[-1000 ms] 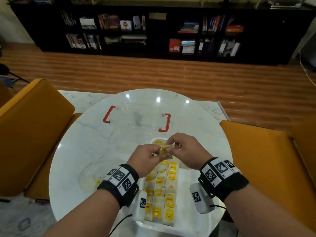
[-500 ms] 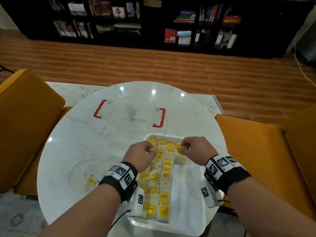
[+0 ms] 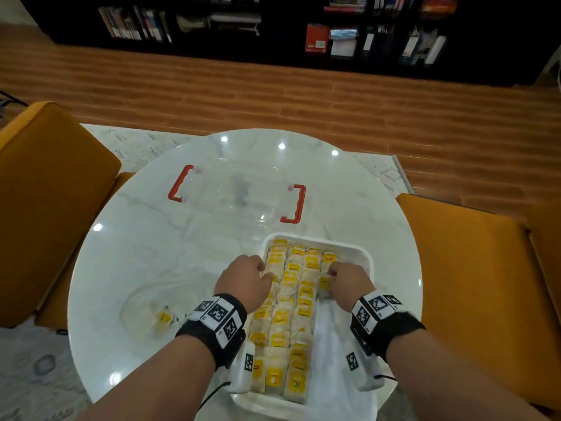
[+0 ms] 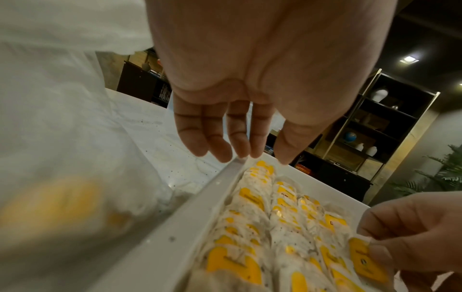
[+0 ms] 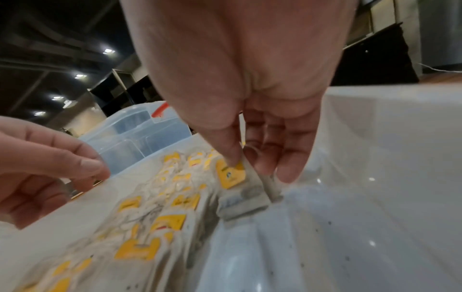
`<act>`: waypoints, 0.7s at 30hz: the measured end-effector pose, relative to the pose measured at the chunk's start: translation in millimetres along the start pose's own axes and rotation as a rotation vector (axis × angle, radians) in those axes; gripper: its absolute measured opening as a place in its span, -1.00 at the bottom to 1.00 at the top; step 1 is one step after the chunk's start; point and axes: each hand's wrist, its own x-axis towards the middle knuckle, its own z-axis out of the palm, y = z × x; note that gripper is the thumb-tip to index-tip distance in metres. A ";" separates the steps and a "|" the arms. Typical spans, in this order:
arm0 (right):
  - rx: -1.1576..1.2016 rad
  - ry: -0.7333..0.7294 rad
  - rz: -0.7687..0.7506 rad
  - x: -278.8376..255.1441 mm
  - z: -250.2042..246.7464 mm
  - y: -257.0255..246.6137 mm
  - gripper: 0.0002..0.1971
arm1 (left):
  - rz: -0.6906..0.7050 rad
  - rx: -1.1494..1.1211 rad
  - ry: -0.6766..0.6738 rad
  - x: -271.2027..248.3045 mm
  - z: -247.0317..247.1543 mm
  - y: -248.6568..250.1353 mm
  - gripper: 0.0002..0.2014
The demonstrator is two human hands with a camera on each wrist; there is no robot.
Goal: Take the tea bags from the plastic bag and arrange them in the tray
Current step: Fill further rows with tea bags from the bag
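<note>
White tray (image 3: 368, 262) holds rows; our right hand (image 3: 347, 279) pinches a tea bag (image 5: 231, 174), our left hand (image 4: 250, 83) seemingly relaxed, holding nothing.

Clear lidded box w/ red handles (image 3: 239, 194), yellow chairs (image 3: 51, 189), bookshelf (image 3: 303, 28).

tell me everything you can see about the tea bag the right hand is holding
The white paper tea bag with a yellow tag stands nearly upright on the floor of the white plastic tray, at the near end of the short fourth row, rightmost of the filled rows. The right hand pinches its top between thumb and fingers. Dark specks show through the paper.
</note>
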 end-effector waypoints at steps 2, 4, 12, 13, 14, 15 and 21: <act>0.019 0.027 0.021 3.3 5.9 2.0 -0.77 | -0.001 0.039 -0.025 0.2 0.8 -0.7 -0.74; 0.026 0.036 0.038 6.2 11.0 3.3 -0.76 | -0.002 0.048 -0.039 0.4 1.3 -1.5 -0.81; 0.077 0.077 0.120 11.4 17.0 0.6 -0.73 | 0.012 0.073 -0.075 0.4 -1.9 -0.6 -0.83; 0.064 0.069 0.118 11.2 16.5 -0.4 -0.70 | 0.014 0.079 -0.080 0.0 -1.9 -0.6 -0.81; 0.058 0.061 0.112 10.4 15.2 -1.3 -0.67 | 0.018 0.084 -0.084 -0.7 -2.3 -0.3 -0.80; 0.055 0.058 0.099 9.3 13.0 -2.2 -0.65 | 0.028 0.089 -0.088 -1.3 -3.2 0.3 -0.78; 0.182 0.262 -0.026 -14.3 -14.4 -26.1 -0.73 | 0.113 -0.019 -0.009 -6.3 -31.3 9.8 -0.77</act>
